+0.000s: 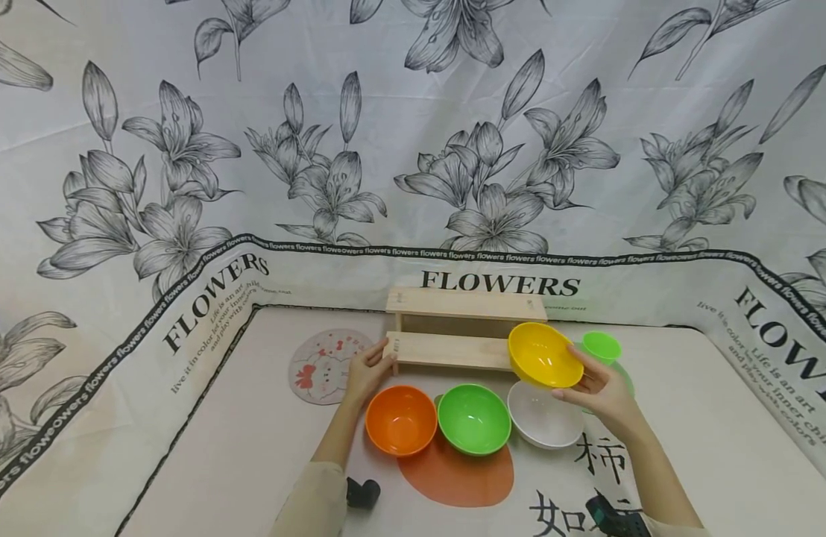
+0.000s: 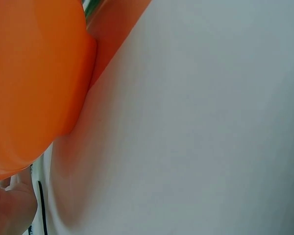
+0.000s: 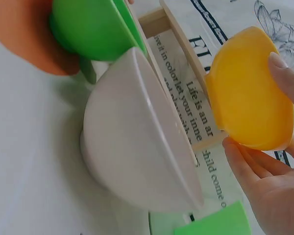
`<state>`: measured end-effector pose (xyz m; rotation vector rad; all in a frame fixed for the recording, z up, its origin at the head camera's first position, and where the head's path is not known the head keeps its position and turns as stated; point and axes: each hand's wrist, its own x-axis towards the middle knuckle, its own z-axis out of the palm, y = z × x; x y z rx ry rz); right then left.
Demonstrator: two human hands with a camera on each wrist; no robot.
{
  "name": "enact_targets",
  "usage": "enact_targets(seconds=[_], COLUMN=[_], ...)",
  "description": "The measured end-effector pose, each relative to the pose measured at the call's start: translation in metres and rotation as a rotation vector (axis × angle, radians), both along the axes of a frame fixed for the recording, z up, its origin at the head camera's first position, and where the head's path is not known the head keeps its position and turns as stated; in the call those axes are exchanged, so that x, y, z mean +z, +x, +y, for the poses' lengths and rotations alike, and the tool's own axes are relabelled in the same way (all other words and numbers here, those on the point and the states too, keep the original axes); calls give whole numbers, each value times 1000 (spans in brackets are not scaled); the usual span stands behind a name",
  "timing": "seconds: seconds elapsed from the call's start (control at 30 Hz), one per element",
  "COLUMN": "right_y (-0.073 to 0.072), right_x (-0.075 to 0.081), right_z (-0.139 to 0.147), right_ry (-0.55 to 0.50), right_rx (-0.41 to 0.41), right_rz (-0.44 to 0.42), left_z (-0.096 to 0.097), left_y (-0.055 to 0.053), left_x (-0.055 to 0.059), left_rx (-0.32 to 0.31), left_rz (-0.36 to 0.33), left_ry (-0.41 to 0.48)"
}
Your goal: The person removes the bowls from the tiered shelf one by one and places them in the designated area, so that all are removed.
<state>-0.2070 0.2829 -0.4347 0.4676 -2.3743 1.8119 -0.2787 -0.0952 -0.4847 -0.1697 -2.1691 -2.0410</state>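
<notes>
My right hand grips a yellow bowl by its right side, thumb and fingers on opposite faces in the right wrist view. The bowl is held in the air, tilted, overlapping the right end of a two-level wooden rack in the head view. At the left end of the rack's front plank, my left hand holds the wood with its fingertips. In front of the rack stand an orange bowl, a green bowl and a white bowl in a row.
A small green cup stands right of the rack, behind my right hand. Left of the rack lies a round pink mat with a cartoon print. A flower-printed cloth hangs behind the table.
</notes>
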Motion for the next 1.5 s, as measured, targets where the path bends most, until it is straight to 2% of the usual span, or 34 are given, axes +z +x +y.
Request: enact_targets(seconds=[0.17,0.3,0.53,0.7,0.73,0.83,0.9,0.97,1.07,1.13,1.5], right_y=[12,19,30,35,36,35,31,33,39,47,53], right_x=[-5,-7,-13,-20,-25,-38,-53,-52,-48,-39,-57], right_z=[14,25,43,55,58,70,82,82,80,75,90], right_ry=[46,94,170,178,145,142,148,189,186,178,262], right_rx=[-40,-86,-162,-196,-195,-213,-232,-260,-284,-296,-378], right_rz=[-18,-20,-34,-36,-25,-26,-24,-46,-68,-97,-254], left_z=[-1,-2,-3,-2,-2,-3,-3,-3,-2,-2,-1], left_y=[0,-4,-22,-24,-24,-24,-19,-13,-5,-4,-5], left_x=[1,-2,-28,-32,-32,-32,-24,-16,-5,-5,-7], left_rx=[4,10,27,43,44,32,23,12,2,-4,-17], left_rz=[-11,-6,-34,-29,-28,-33,-34,-28,-19,-15,-10], left_ry=[-17,-27,21,19,16,30,30,32,24,36,61])
